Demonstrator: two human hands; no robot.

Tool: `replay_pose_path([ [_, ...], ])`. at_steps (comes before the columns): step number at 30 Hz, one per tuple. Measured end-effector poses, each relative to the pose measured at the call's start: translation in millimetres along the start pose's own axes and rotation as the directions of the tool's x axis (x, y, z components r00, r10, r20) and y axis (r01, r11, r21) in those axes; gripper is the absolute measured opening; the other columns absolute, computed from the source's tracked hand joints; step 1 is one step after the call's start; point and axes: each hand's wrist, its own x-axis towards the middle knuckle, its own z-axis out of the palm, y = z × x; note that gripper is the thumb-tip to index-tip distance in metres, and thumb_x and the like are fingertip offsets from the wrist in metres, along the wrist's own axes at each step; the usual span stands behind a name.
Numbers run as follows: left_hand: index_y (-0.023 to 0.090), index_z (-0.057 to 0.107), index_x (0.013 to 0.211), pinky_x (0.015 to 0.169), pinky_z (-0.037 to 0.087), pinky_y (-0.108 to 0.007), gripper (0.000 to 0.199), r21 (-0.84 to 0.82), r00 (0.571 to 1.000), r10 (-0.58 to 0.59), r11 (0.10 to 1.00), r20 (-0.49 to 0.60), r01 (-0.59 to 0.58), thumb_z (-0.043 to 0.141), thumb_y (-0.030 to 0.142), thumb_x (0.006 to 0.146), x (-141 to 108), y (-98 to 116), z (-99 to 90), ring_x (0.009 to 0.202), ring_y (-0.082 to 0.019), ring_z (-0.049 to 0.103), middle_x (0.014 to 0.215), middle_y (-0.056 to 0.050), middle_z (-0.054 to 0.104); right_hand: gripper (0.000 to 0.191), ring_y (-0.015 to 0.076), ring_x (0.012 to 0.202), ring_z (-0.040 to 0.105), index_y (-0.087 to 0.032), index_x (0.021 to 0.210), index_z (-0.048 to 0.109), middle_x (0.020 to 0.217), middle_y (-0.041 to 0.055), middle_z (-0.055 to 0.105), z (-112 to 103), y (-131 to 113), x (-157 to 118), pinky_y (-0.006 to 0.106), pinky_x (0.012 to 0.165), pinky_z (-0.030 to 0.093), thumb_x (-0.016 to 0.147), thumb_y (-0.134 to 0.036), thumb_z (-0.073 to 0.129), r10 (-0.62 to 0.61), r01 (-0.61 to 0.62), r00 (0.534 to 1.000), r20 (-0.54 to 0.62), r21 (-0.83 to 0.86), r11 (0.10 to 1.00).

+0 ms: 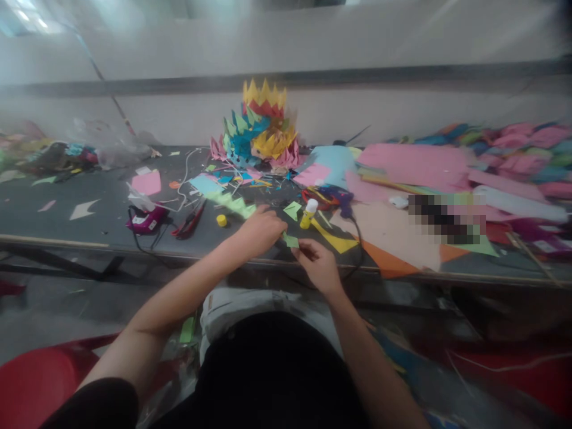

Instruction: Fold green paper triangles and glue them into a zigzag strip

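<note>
A small light-green piece of paper (pixel 291 241) is between my hands at the table's front edge. My right hand (pixel 318 262) pinches its right side between thumb and fingers. My left hand (pixel 263 227) is closed at its left end, with the fingertips partly hidden. Behind my left hand, a pale green strip with pointed paper teeth (pixel 232 204) runs off to the left. A glue stick (pixel 308 215) stands uncapped just beyond the hands, with its yellow cap (pixel 221 221) to the left. Near it lies another folded green piece (pixel 292 210).
Stacked paper crowns (pixel 263 128) stand at the back among scraps. Purple tape-dispenser-like item (pixel 145 220) and red-handled scissors (pixel 190 221) lie left. Large pink sheets (pixel 411 164), a yellow strip (pixel 335 237) and a glue gun with cord (pixel 342 199) lie right. A red stool (pixel 40 381) is lower left.
</note>
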Motion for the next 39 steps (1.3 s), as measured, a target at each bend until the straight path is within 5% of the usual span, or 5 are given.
replay_pose_path([
  [4,0.016,0.063,0.080,0.098,0.029,-0.040,0.018,-0.014,0.999,0.037,0.999,-0.029,-0.037,0.045,0.017,0.084,3.3,4.9,4.6,0.086,-0.021,0.058,0.077,-0.006,0.066,0.027,0.0148,0.064,0.055,-0.016,0.081,0.064,0.071,0.0019,0.063,-7.1,1.1,0.9,0.026,0.061,0.044,0.077,-0.042,0.057,-0.038,0.041,0.999,0.027,-0.133,0.990],
  [13,0.018,0.061,0.102,0.099,0.030,-0.040,0.021,-0.202,0.995,-0.064,0.976,0.081,0.079,0.052,0.024,0.084,-7.6,-2.5,15.4,0.090,-0.019,0.061,0.089,-0.006,0.069,0.028,0.0176,0.072,0.061,-0.017,0.090,0.065,0.083,0.0044,0.068,-7.6,0.3,2.2,0.027,0.066,0.046,0.078,-0.040,0.055,-0.039,0.052,0.997,0.072,-0.202,0.978],
  [18,0.020,0.058,0.108,0.102,0.028,-0.040,0.026,-0.273,0.996,-0.083,0.958,0.044,0.092,0.054,0.029,0.084,-13.6,-10.0,25.9,0.097,-0.019,0.060,0.099,-0.005,0.068,0.035,0.0196,0.074,0.064,-0.018,0.104,0.060,0.084,0.0061,0.070,-4.7,-1.2,4.7,0.029,0.067,0.047,0.077,-0.040,0.057,-0.008,0.021,0.998,0.061,-0.214,0.977],
  [28,0.018,0.053,0.116,0.102,0.030,-0.040,0.033,-0.393,0.991,-0.126,0.910,0.041,0.132,0.053,0.023,0.084,-21.9,-20.4,34.3,0.097,-0.017,0.060,0.104,-0.005,0.066,0.031,0.0174,0.064,0.062,-0.020,0.101,0.061,0.075,0.0032,0.068,-5.1,0.8,8.3,0.028,0.060,0.044,0.081,-0.041,0.053,-0.060,0.083,0.995,0.085,-0.308,0.948],
  [39,0.018,0.057,0.112,0.095,0.039,-0.037,0.032,-0.363,0.986,-0.151,0.925,-0.074,0.114,0.055,0.016,0.080,-28.0,-21.2,42.3,0.109,-0.021,0.053,0.117,-0.008,0.060,0.026,0.0202,0.088,0.058,-0.021,0.100,0.063,0.096,0.0073,0.058,-3.9,-7.4,18.7,0.032,0.077,0.047,0.085,-0.036,0.047,-0.178,0.264,0.961,0.211,-0.517,0.814],
])
